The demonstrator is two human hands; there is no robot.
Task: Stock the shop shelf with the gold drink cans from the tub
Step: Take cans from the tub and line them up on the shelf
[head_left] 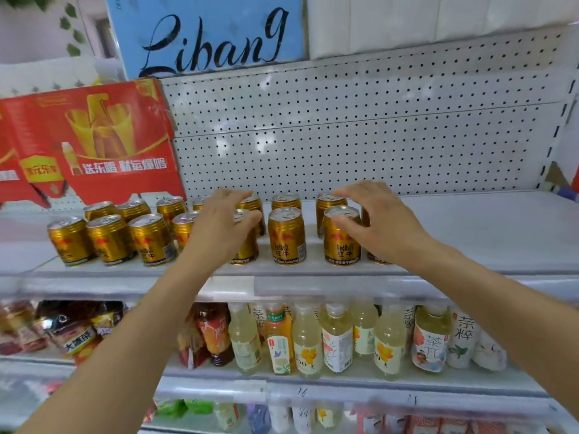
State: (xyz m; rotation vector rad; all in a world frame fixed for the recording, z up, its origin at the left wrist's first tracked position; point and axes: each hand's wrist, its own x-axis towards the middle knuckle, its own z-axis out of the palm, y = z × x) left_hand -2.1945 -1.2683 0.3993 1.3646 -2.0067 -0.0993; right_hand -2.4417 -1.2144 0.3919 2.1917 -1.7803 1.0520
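Gold cans [286, 234]: rigid, smooth, likely weighty; grip sidewalls. Left hand [219, 227] clasps one; right hand [379, 220] spread over another's rim.

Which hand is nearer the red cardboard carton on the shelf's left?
Left. The left hand rests on gold cans just right of the red cardboard carton; the right hand is farther right.

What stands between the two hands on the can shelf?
In the head view, gold cans stand between the left hand and right hand, the nearest a front can.
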